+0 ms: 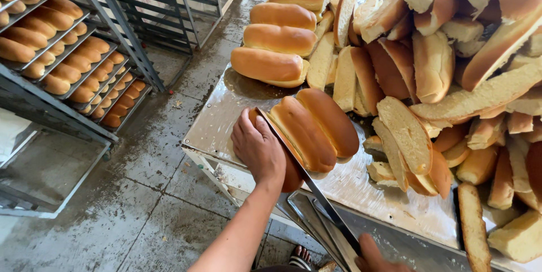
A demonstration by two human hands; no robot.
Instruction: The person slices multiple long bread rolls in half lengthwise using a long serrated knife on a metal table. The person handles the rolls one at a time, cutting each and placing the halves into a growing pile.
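My left hand [258, 149] grips a long brown bread roll [292, 175] at the near-left corner of the metal table [220, 119]. A long thin knife [305, 179] runs lengthwise between that roll and two more joined rolls [316, 128] lying beside it. My right hand [377, 256] holds the knife's handle at the bottom edge of the view; only part of this hand shows.
A heap of cut bread pieces [429, 68] covers the table's right side. Whole rolls [279, 40] are stacked at the back left. A rack of trays with rolls [62, 51] stands at left on the wet floor [147, 210]. A sandalled foot [301, 258] shows below.
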